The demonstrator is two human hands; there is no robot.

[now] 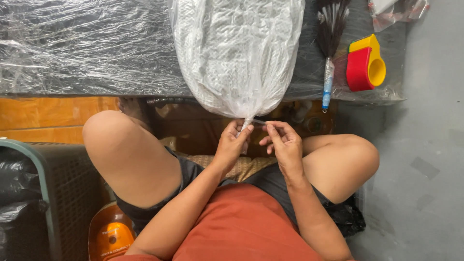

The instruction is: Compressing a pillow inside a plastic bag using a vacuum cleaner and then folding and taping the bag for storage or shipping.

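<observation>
Head view: hands pinching bag neck

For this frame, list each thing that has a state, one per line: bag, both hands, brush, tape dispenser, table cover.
Clear plastic bag: filled with white material, lying on the table, neck gathered to a twist at the edge.
Left hand: closed, pinching the bag's twisted neck.
Right hand: fingers pinched together beside the neck; what they hold is too small to tell.
Brush: lying flat, untouched.
Red and yellow tape dispenser: resting on the table, untouched.
Plastic table cover: wrinkled, spread over the tabletop.
</observation>
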